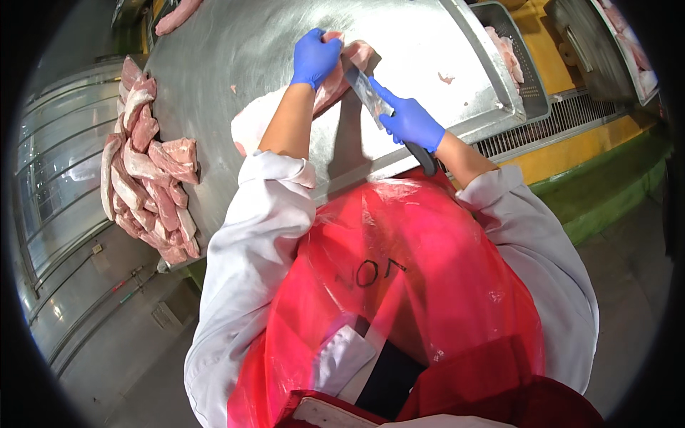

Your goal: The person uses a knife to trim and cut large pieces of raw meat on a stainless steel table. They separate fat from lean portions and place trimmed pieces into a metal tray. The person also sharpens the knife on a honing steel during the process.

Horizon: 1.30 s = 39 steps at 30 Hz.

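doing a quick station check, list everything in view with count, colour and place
Table: one, silver, in front of the person
Meat piece: one, pink and white, under the left hand
Knife: one, silver blade, black handle, in the right hand
Meat heap: many strips, pink, table's left side
Meat strip: one, pink, upper left
Crate: one, grey, right of the table, meat inside
Tray: one, grey, upper right, meat inside
Grate: one, dark, right
Apron: one, red, on the person
Sleeves: two, white, on the arms
Left hand and right hand: two, blue-gloved, over the table
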### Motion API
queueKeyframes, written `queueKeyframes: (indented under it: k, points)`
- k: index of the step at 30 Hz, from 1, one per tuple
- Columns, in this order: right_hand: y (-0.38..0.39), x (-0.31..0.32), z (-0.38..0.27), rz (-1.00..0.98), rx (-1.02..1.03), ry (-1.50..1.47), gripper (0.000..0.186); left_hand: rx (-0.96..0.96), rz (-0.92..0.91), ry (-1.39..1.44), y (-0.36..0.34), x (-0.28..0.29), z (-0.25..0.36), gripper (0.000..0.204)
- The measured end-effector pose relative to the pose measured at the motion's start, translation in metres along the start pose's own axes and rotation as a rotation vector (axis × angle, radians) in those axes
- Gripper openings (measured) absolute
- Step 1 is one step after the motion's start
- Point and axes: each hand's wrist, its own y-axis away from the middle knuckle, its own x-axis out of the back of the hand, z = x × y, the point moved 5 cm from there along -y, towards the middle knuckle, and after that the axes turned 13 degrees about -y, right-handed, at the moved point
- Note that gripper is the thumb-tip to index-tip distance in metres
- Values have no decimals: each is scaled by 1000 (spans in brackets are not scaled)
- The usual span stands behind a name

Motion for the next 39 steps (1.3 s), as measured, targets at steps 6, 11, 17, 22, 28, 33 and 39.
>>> queueKeyframes:
  k: [6,11,17,22,28,33,39]
  points:
    - [-79,-14,-18,98,-23,-40,70,-43,-66,78,-23,1,11,30]
    - [3,-50,-6,-5,-8,-90,77,-76,-112,146,-36,16,-9,27]
    - [-118,-54,-7,193,156,35,68,-42,21,-1,2,49,45,35]
    - [-64,-93,79,150,307,-12,60,58,476,271,43,-3,44,28]
    - [-95,-104,155,-95,-294,-807,51,198,679,431,74,23,65,22]
    - [-50,-121,17,149,-96,-158,60,171,653,660,87,17,71,19]
    - [-85,-137,-9,132,77,34,63,151,795,672,86,46,70,18]
